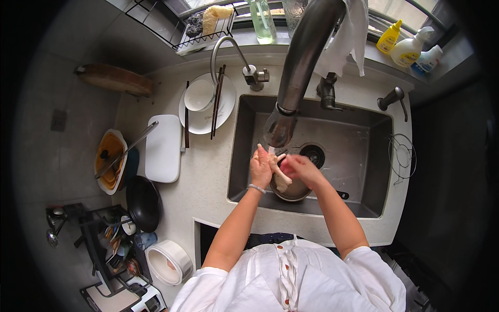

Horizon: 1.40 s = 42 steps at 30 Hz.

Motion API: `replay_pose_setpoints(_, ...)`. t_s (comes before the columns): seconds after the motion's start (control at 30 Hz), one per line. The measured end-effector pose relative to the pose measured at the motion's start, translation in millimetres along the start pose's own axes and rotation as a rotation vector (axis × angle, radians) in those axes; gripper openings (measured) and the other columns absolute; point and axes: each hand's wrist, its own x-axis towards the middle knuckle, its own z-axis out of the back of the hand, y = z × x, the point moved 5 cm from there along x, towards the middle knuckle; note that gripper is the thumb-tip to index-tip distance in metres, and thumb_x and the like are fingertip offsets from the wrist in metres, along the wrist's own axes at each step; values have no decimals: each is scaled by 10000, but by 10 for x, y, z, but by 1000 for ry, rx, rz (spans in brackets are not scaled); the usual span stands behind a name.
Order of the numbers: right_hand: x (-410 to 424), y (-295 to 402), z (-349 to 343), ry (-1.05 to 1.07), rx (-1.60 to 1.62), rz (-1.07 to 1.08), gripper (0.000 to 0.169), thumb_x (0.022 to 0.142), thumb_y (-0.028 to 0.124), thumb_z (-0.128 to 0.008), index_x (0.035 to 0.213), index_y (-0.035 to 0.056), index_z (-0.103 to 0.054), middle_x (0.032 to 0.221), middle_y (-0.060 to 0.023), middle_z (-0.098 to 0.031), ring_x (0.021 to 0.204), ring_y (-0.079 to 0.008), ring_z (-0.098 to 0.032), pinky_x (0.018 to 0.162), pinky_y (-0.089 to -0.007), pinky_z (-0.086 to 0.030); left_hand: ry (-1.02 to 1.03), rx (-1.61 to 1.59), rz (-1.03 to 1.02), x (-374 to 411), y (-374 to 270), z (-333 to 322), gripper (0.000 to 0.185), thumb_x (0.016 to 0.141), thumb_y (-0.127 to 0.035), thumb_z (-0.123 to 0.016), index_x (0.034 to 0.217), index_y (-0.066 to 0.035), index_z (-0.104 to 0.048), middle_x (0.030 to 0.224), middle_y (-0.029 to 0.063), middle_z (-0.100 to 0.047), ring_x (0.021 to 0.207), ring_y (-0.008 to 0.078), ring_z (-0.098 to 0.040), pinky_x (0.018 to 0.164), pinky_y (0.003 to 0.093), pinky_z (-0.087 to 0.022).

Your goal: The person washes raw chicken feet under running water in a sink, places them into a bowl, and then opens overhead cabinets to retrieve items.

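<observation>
My left hand [261, 165] holds a pale piece of raw, bone-in meat [280, 171], possibly poultry, under the outlet of the dark metal faucet [298, 58]. Water appears to run onto the meat. Close to its right side is my right hand [302, 167], blurred, with its fingers curled near the meat; whether they touch it I cannot tell. Below both hands, a round metal pot [292, 195] with cloudy liquid sits in the stainless steel sink [343, 136], partly hidden by the meat and hands. A dark drain [313, 156] lies just beyond my right hand.
Left of the sink stand a white plate [230, 113] with a bowl [199, 95] and chopsticks, a white lidded container [163, 148], a black pan [143, 203] and a white tub [169, 263]. A slim curved tap [255, 76] rises behind. A wire rack [403, 156] rests on the right rim.
</observation>
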Motion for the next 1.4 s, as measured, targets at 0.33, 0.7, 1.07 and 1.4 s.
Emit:
replay_pose_setpoints(0.33,-62,-285,-4,-188,101,162,134,772,120,-651,828,23,-577,719,-24,-588,578,-71,-543,517,-198,-469,45,-293,257,0,166,-9,494,897,-523,-262,952,-78,-470,836,19,-519,742,95,-503,611,224,-428)
replay_pose_setpoints(0.7,-123,-276,-78,-204,279,104,133,787,118,-636,828,14,-565,734,-45,-596,614,-102,-588,545,-218,-510,99,335,-165,-289,-122,-131,224,919,-283,-426,918,-60,-453,763,2,-537,689,84,-521,619,228,-434)
replay_pose_setpoints(1.07,-181,-127,-56,-221,365,54,124,822,140,-592,836,20,-567,740,-52,-610,613,-103,-593,536,-204,-499,66,103,44,-138,-283,-243,447,928,-382,-329,729,-29,-518,548,25,-512,430,91,-476,389,226,-370)
replay_pose_setpoints(1.4,-185,-130,-99,-246,290,93,152,818,148,-600,863,3,-596,775,-55,-621,655,-99,-597,577,-209,-498,115,-52,12,-22,-123,-253,294,924,-293,-391,1064,-38,-434,908,76,-547,732,120,-558,614,245,-487)
